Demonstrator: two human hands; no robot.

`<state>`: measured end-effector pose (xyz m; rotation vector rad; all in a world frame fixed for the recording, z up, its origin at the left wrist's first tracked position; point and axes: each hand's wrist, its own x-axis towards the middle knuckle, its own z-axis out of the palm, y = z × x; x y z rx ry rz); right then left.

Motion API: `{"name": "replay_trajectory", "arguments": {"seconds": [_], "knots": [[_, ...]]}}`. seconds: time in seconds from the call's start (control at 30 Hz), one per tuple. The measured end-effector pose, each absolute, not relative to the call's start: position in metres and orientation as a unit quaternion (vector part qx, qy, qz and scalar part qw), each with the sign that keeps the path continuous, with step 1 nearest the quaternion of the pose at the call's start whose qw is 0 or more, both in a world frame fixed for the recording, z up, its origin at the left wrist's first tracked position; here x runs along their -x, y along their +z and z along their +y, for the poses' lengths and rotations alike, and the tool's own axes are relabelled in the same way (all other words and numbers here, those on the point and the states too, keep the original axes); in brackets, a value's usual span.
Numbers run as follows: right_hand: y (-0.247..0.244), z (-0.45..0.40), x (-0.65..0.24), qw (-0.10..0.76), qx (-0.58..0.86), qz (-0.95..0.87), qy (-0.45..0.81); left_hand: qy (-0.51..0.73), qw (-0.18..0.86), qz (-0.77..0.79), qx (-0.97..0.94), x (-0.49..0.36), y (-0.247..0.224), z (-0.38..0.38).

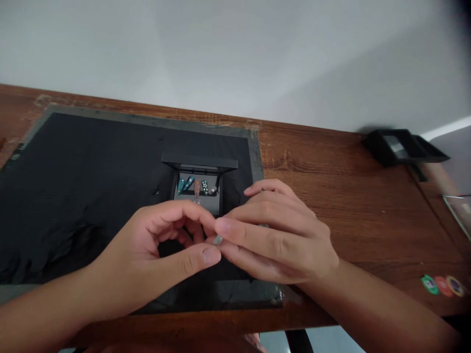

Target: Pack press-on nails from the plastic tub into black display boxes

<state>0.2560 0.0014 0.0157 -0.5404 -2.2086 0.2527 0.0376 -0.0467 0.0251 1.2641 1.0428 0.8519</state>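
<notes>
My left hand (162, 250) and my right hand (272, 235) meet over the front of a black mat. Their fingertips pinch together on a small shiny, pale grey piece (217, 240); most of it is hidden, so its kind does not show. A hint of something pale teal (263, 225) shows between my right fingers. Just beyond the hands stands an open black box (200, 163) with its lid raised. Inside it, several decorated false nails lie in a row: teal ones (189, 183), a pinkish one (197, 188) and a dark green one with white spots (205, 187).
The black mat (91, 162) is taped onto a wooden table (312, 162) against a pale wall. A black holder (399, 147) stands at the back right. Small colourful round pieces (441, 285) lie near the right edge. The mat is wrinkled at left.
</notes>
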Motion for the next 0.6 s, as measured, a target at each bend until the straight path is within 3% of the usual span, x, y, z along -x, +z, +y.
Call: {"name": "replay_trajectory", "arguments": {"seconds": [0.6], "knots": [[0.015, 0.0011, -0.2563, 0.408, 0.216, -0.882, 0.099, 0.384, 0.613, 0.465, -0.51, -0.0385, 0.0238, -0.0489]]}}
